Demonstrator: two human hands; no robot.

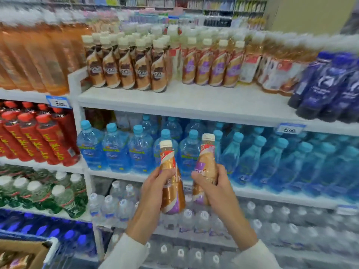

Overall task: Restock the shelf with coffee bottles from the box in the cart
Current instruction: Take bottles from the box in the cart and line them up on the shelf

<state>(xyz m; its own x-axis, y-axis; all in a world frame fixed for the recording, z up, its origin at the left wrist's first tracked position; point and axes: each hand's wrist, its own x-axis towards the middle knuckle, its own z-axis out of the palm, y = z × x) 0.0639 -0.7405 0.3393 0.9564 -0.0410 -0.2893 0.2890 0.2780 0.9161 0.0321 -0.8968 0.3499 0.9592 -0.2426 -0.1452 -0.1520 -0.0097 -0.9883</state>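
My left hand (155,186) grips one coffee bottle (172,193) with a cream cap and a gold and purple label. My right hand (215,183) grips a second, matching coffee bottle (206,162). Both bottles are upright, side by side, in front of the blue water bottles. On the top shelf (194,100) stand brown-labelled coffee bottles (126,68) at the left and a short row of purple-labelled coffee bottles (211,66) beside them. Bare shelf lies in front of that row. The cardboard box (25,251) shows at the lower left corner.
Orange drinks (33,61) fill the upper left and dark blue bottles (330,84) the upper right. Red bottles (35,136), blue water bottles (252,152), green bottles (48,193) and clear water bottles (252,220) fill the lower shelves. Price tags (58,101) hang on shelf edges.
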